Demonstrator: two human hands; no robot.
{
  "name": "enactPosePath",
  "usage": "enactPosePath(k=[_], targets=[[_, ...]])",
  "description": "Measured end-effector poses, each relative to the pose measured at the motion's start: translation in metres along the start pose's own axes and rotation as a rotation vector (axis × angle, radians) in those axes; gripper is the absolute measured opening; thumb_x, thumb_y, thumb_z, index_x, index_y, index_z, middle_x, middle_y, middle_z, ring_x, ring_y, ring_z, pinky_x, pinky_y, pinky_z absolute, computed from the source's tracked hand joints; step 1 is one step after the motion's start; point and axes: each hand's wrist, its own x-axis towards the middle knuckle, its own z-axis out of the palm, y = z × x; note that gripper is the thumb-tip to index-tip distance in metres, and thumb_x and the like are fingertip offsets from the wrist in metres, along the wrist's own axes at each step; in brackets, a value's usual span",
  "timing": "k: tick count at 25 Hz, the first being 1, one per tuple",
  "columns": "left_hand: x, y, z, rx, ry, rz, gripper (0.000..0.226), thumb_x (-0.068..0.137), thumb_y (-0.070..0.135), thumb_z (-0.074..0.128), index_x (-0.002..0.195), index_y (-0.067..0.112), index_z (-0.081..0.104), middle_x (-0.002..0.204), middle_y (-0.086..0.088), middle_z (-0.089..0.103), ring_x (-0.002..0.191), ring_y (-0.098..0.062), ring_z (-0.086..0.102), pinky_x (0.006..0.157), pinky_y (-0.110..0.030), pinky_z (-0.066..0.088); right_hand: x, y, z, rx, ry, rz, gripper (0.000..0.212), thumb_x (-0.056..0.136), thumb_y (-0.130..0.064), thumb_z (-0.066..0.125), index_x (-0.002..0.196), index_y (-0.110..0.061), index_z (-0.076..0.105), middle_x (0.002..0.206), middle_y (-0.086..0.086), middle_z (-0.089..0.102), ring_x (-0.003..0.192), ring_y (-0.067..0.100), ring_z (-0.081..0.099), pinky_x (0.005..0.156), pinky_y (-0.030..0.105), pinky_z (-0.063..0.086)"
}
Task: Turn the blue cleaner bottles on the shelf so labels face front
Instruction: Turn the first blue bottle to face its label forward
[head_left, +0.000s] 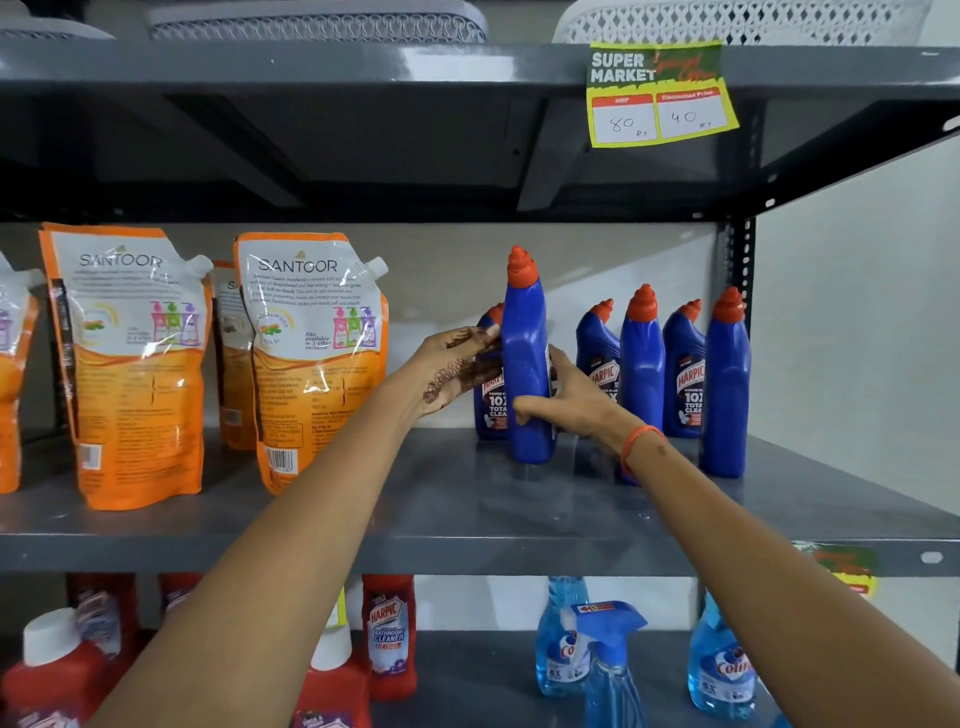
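Several blue cleaner bottles with red caps stand at the right of the grey middle shelf (467, 499). The frontmost left bottle (525, 332) shows its plain narrow side, and both hands grip it. My left hand (457, 369) presses its left side. My right hand (566, 400) wraps its lower right side. Behind it a bottle (491, 410) shows part of a front label. Two back bottles (600, 364) (687, 374) show front labels. Two front bottles (642, 353) (727, 379) show plain blue sides.
Orange soap refill pouches (311, 358) stand at the left of the same shelf. A yellow price tag (660, 93) hangs from the shelf above. Below are red bottles (389, 634) and blue spray bottles (608, 665). A perforated upright post (748, 249) bounds the right side.
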Motion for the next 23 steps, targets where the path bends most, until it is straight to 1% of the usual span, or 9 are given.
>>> enactPosePath(k=[4,6,8,9,12,14,16,19,23], targets=[[0.006,-0.003,-0.001,0.038,-0.07,0.004,0.028,0.085,0.026,0.062,0.111,0.015,0.062,0.106,-0.005,0.068,0.101,-0.02,0.063,0.091,-0.032,0.05,0.002,0.0,-0.003,0.17,-0.133,-0.004,0.047,0.062,-0.015,0.063,0.103,-0.032,0.049,0.091,-0.005,0.059,0.087,0.014,0.059,0.066,0.028,0.055],[0.01,-0.003,-0.001,0.041,-0.124,-0.03,0.025,0.087,0.032,0.06,0.109,0.021,0.064,0.108,-0.004,0.064,0.101,-0.019,0.058,0.088,-0.031,0.046,0.005,0.0,-0.005,0.293,-0.203,0.038,0.039,0.06,-0.01,0.058,0.093,-0.03,0.054,0.091,-0.001,0.06,0.087,0.018,0.059,0.071,0.034,0.056],[0.013,-0.002,0.001,0.022,-0.188,-0.048,0.022,0.087,0.035,0.057,0.102,0.021,0.066,0.098,0.0,0.071,0.092,-0.014,0.065,0.076,-0.026,0.051,0.008,0.001,-0.006,0.416,-0.259,0.093,0.043,0.055,-0.006,0.052,0.095,-0.021,0.056,0.092,0.007,0.061,0.087,0.025,0.058,0.079,0.043,0.053],[0.014,-0.002,0.002,0.0,-0.206,-0.052,0.022,0.086,0.034,0.058,0.1,0.02,0.066,0.093,0.001,0.073,0.087,-0.014,0.068,0.071,-0.025,0.054,0.01,0.002,-0.006,0.45,-0.289,0.121,0.047,0.053,-0.005,0.051,0.098,-0.016,0.056,0.092,0.009,0.06,0.088,0.027,0.057,0.082,0.043,0.052],[0.02,-0.007,0.001,-0.049,-0.192,-0.028,0.024,0.079,0.031,0.066,0.097,0.016,0.068,0.089,0.0,0.075,0.083,-0.013,0.069,0.069,-0.025,0.056,0.011,0.007,-0.008,0.511,-0.384,0.2,0.059,0.044,-0.008,0.054,0.103,-0.008,0.055,0.093,0.012,0.061,0.09,0.028,0.056,0.085,0.042,0.049],[0.021,-0.008,0.003,-0.035,-0.153,-0.004,0.02,0.079,0.026,0.068,0.096,0.014,0.07,0.086,0.001,0.075,0.081,-0.013,0.07,0.067,-0.024,0.056,0.013,0.014,-0.012,0.624,-0.418,0.221,0.059,0.045,-0.008,0.056,0.105,-0.007,0.057,0.095,0.012,0.061,0.092,0.028,0.057,0.088,0.044,0.048],[0.023,-0.007,0.008,0.012,-0.098,0.017,0.021,0.077,0.022,0.071,0.096,0.012,0.069,0.084,0.0,0.076,0.079,-0.014,0.071,0.065,-0.024,0.056,0.015,0.019,-0.017,0.668,-0.405,0.243,0.05,0.056,-0.004,0.056,0.106,-0.01,0.058,0.099,0.011,0.064,0.096,0.028,0.059,0.087,0.044,0.051],[0.021,-0.005,0.016,0.072,0.045,0.039,0.019,0.07,0.016,0.077,0.087,0.011,0.069,0.074,-0.001,0.076,0.069,-0.016,0.071,0.058,-0.024,0.056,0.02,0.025,-0.02,0.484,-0.266,0.257,0.039,0.073,-0.003,0.057,0.109,-0.017,0.056,0.108,0.006,0.065,0.104,0.024,0.06,0.082,0.041,0.053],[0.018,-0.011,0.018,0.098,0.188,0.062,0.025,0.065,0.015,0.081,0.085,0.01,0.068,0.07,0.0,0.076,0.063,-0.016,0.071,0.053,-0.023,0.055,0.025,0.029,-0.009,0.41,-0.128,0.244,0.042,0.074,0.001,0.066,0.109,-0.017,0.053,0.107,0.006,0.065,0.106,0.026,0.06,0.082,0.042,0.054]])
